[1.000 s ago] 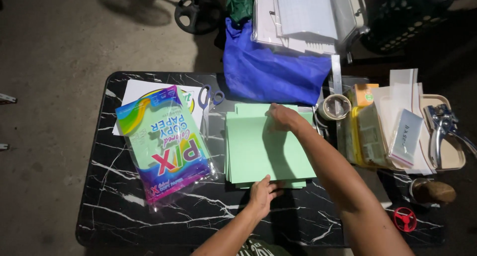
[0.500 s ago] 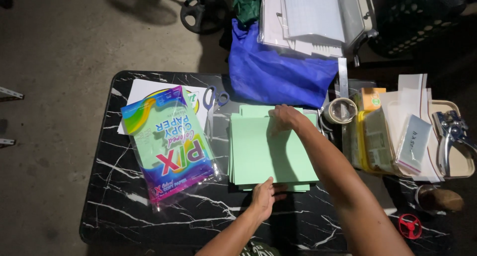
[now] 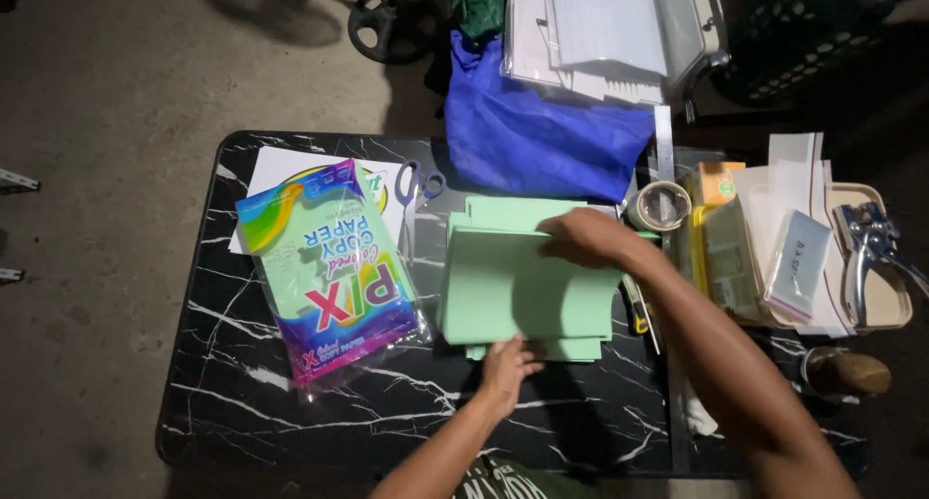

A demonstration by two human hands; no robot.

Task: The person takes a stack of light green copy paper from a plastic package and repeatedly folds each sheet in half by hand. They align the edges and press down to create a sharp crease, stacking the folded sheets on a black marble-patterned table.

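A stack of light green paper sheets [image 3: 513, 286] lies in the middle of a black marble-pattern table [image 3: 242, 393]. My left hand [image 3: 505, 363] rests flat on the stack's near edge with its fingers spread. My right hand [image 3: 581, 236] presses on the far right part of the top sheet, fingers curled over it. The sheets sit slightly fanned, with lower edges showing at the top and bottom.
A clear plastic pack of coloured copy paper [image 3: 329, 267] lies left of the stack, over a white sheet. Scissors [image 3: 414, 194] sit behind it. A blue bag [image 3: 542, 131], tape roll [image 3: 658, 207], small packets [image 3: 745, 247] and a metal hole punch [image 3: 866, 252] crowd the back and right.
Both hands stay on the green stack. My right hand has slid slightly along the top sheet; the view has shifted a little.
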